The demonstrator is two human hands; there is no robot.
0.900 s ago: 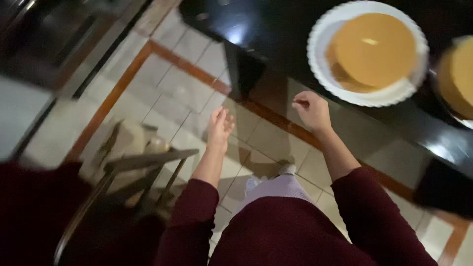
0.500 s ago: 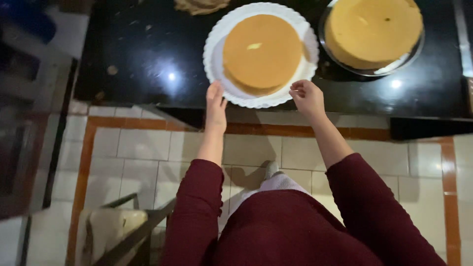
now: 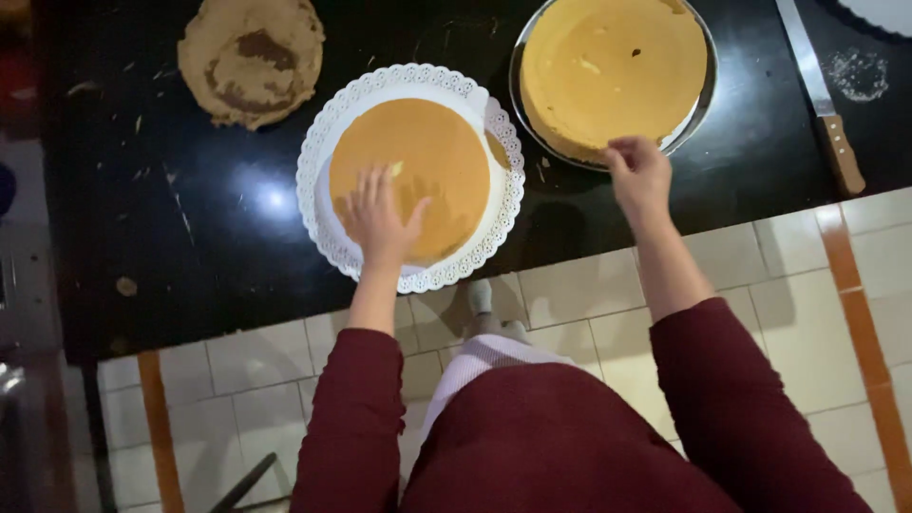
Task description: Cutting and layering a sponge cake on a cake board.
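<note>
Flat on the round golden cake layer (image 3: 418,176) lies the left hand (image 3: 380,218), open, fingers spread; that layer sits on a white lace-edged doily board (image 3: 328,171) on the glossy black countertop (image 3: 190,218). Just beside it, the right hand (image 3: 638,173) pinches the near edge of a second sponge layer (image 3: 613,66) in a round metal pan (image 3: 701,109). A wooden-handled knife (image 3: 822,104) lies lengthwise, blade pointing away. A ragged brown cake trimming (image 3: 252,57) rests further left.

Single head view, looking steeply down from above the person's chest, facing the black counter (image 3: 190,218). Counter's near edge crosses mid-frame; tiled floor (image 3: 589,313) below. Close range, arm's reach. No second view.
</note>
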